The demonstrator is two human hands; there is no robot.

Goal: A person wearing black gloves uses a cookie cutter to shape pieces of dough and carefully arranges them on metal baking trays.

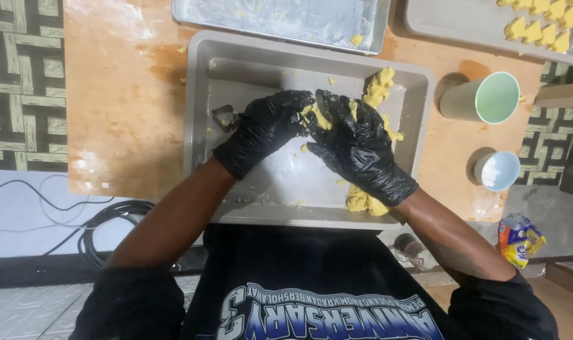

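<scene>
Head view, looking straight down. The worktop is a brown board dusted with flour, and I stand at its near edge. On it, in front of me, lies the grey tray, its long axis running left to right. A second metal tray touches the grey tray's far rim, and a third tray with rows of cut yellow pieces sits at the far right corner; both are cut off by the top of the frame.

My left hand and right hand, both in black gloves, meet over the middle of the grey tray. The fingers of both curl around one small lump of dough, pressed between them; neither hand is flat open. How much dough is inside the grip is hidden by the gloves.

More dough lies to the right of the hands: one heap toward the tray's far right corner, and another at the near rim under my right wrist. My right hand is the nearer to both. Crumbs dot the tray floor.

A metal cutter stands just left of my left hand; its shape is hard to make out. On the worktop's right side lie a green cup on its side and a small blue cup. A snack packet lies off the board.
</scene>
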